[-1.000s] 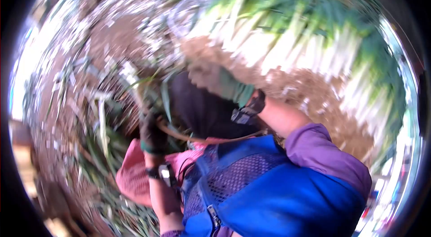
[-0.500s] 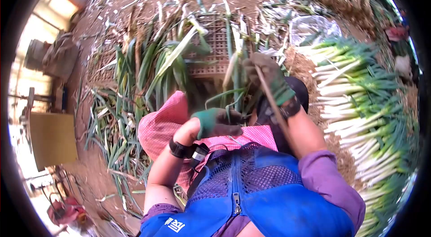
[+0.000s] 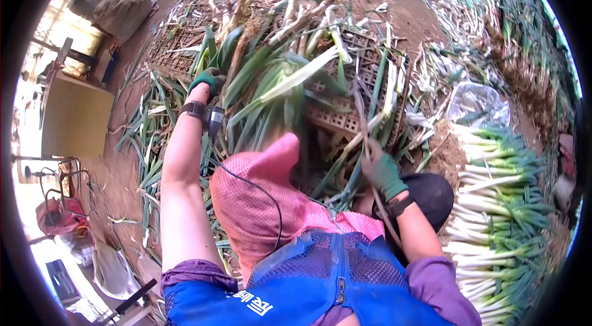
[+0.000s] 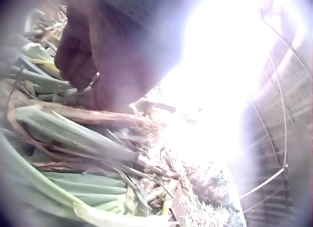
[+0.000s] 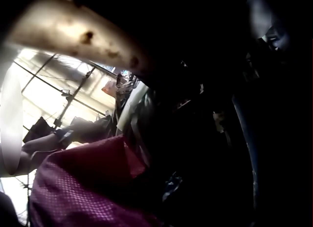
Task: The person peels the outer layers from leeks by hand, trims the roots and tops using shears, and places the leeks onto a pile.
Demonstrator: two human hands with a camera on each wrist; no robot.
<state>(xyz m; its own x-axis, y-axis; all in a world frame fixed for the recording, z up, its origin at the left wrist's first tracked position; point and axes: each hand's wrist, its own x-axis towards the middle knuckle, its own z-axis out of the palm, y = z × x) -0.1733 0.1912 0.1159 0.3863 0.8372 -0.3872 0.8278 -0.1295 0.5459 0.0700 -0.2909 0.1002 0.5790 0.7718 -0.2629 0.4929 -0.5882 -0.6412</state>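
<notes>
On the left of the head view, my gloved left hand (image 3: 209, 81) is at the edge of a heap of leeks (image 3: 246, 73), its fingers curled on the leaves. In the left wrist view, the bent fingers (image 4: 76, 58) are against leek stalks (image 4: 73, 131) with dry outer leaves. My right hand (image 3: 381, 170), in a green and grey glove, grips a long thin stick (image 3: 362, 110). The stick slants from the crate down past the right forearm. In the right wrist view the gripping hand is mostly dark.
A brown plastic crate (image 3: 336, 119) lies under the heap. To the right, cleaned leeks (image 3: 487, 202) lie in a row, white ends toward me. A clear plastic bag (image 3: 478, 104) is beyond them. Pink checked cloth (image 3: 259, 184) covers my left knee. Scraps litter the ground.
My left hand has gone from above my lap out to the left, onto the leek heap. The right hand still holds the stick. The head view has shifted.
</notes>
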